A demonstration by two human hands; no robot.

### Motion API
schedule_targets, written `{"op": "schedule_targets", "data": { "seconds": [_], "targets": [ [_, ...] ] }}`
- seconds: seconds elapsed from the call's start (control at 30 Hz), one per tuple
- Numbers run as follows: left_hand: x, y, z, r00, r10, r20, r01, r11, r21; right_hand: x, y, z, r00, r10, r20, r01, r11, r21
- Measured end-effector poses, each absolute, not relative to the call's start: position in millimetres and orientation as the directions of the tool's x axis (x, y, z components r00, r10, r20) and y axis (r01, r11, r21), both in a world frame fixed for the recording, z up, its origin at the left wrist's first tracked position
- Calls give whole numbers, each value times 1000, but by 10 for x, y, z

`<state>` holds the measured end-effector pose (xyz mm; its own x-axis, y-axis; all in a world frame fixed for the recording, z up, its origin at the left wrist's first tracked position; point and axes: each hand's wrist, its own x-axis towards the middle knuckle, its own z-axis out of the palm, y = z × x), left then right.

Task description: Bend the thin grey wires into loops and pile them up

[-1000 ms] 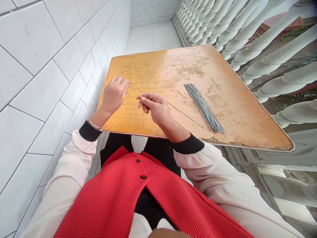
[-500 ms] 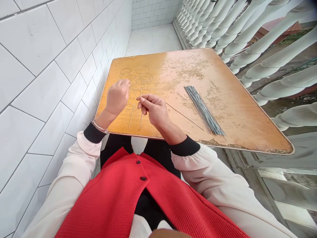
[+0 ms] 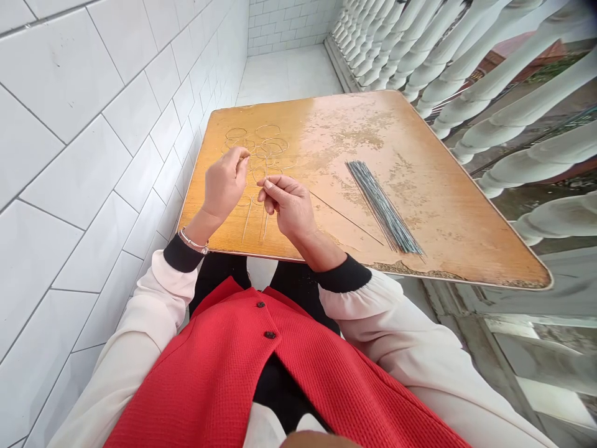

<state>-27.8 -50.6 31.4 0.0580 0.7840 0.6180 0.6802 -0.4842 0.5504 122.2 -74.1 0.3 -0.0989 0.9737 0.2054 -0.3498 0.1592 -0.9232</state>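
My left hand (image 3: 226, 182) is closed in a pinch above the table's left part, its fingertips at a thin wire. Just right of it and nearer to me, my right hand (image 3: 291, 205) pinches a thin metal wire (image 3: 266, 167) between thumb and forefinger. That wire rises from the right fingertips and seems to bend toward the left fingers. Beyond the hands, several bent wire loops (image 3: 274, 147) lie overlapping on the wood, partly hidden by my hands. Straight wire ends (image 3: 247, 221) point toward me below them.
A bundle of straight grey wires (image 3: 385, 208) lies on the worn wooden table (image 3: 466, 230). One single wire (image 3: 347, 219) slants between it and my right hand. A white tiled wall (image 3: 88, 168) stands at left, a white balustrade (image 3: 494, 124) at right.
My left hand has moved slightly right, closer to the right hand, and its wrist has turned a little. My right hand has barely shifted. The loops and the bundle stay put.
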Motion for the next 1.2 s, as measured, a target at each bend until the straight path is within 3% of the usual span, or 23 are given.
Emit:
{"op": "schedule_targets", "data": {
  "seconds": [0.23, 0.43, 0.67, 0.87, 1.03, 1.2],
  "targets": [
    [-340, -503, 454, 181, 870, 458, 814, -394, 427, 1277, -736, 16, -138, 977, 160, -302, 113, -947],
    [-372, -496, 532, 238, 854, 462, 803, -441, 401, 1296, -724, 22, -147, 978, 147, -274, 103, -956],
    [-400, -520, 536, 150, 890, 431, 588, -431, 684, 1304, -718, 5, -139, 979, 151, -286, 106, -952],
    [-337, -595, 620, 114, 972, 204, 306, -229, 924, 1298, -706, -13, -111, 980, 168, -277, 132, -952],
    [-287, -671, 651, 141, 988, 67, 118, -84, 989, 1275, -708, -30, -95, 978, 188, -305, 151, -940],
    [-254, -662, 584, 134, 990, 45, -9, -45, 999, 1231, -742, -16, -73, 977, 199, -309, 167, -936]
  ]
}}
